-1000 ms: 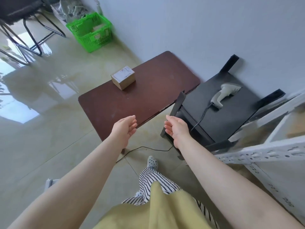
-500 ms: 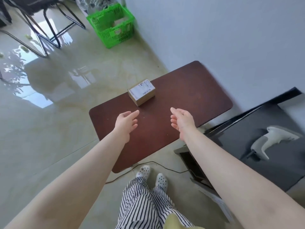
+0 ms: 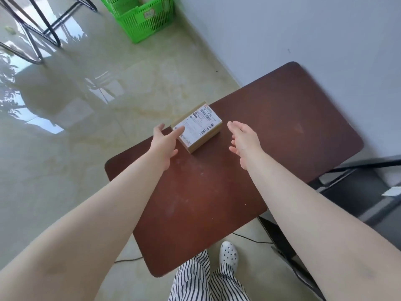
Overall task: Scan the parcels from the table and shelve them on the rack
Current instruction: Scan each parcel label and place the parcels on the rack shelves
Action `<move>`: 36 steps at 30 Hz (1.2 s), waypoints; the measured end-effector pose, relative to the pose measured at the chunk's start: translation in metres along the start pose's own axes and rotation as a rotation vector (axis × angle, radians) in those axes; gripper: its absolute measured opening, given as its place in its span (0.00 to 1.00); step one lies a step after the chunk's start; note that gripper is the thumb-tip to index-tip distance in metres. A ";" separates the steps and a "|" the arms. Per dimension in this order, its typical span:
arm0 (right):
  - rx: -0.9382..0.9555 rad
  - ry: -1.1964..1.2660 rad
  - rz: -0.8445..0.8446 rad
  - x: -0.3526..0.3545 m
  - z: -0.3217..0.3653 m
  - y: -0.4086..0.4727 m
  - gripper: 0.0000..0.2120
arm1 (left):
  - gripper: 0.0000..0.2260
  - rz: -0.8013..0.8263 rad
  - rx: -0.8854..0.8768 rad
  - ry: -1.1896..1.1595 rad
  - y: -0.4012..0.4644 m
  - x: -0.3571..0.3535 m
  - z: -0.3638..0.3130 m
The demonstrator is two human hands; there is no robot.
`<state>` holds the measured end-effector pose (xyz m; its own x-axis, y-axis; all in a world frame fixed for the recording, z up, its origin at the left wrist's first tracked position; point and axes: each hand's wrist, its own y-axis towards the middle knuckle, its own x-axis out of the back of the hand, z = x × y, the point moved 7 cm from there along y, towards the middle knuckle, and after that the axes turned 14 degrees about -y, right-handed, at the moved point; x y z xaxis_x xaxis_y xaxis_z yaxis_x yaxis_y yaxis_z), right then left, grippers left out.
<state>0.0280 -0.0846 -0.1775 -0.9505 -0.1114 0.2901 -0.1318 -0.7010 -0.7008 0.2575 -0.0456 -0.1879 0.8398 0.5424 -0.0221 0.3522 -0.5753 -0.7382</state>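
Two hands, left hand and right hand, fingers spread, flanking parcel on brown table, green basket beyond

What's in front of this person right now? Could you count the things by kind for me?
Cardboard parcel with a white label, on the table: 1
Brown table: 1
Green plastic basket on the floor: 1
Hands, left hand and right hand, both open: 2
Total: 5
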 end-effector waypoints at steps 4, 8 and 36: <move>0.018 -0.015 0.042 -0.023 0.005 0.031 0.20 | 0.32 0.032 0.010 0.024 0.035 -0.009 0.011; 0.005 0.007 0.042 -0.034 0.001 0.048 0.11 | 0.25 0.024 0.043 0.011 0.049 -0.013 0.022; 0.208 0.334 -0.143 0.158 0.077 -0.085 0.07 | 0.44 0.559 0.145 0.092 -0.109 -0.146 -0.051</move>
<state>-0.0891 -0.0972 -0.0217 -0.9703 0.2082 0.1234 -0.2420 -0.8239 -0.5125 0.1173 -0.0934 -0.0695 0.9164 0.1217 -0.3813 -0.2096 -0.6657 -0.7162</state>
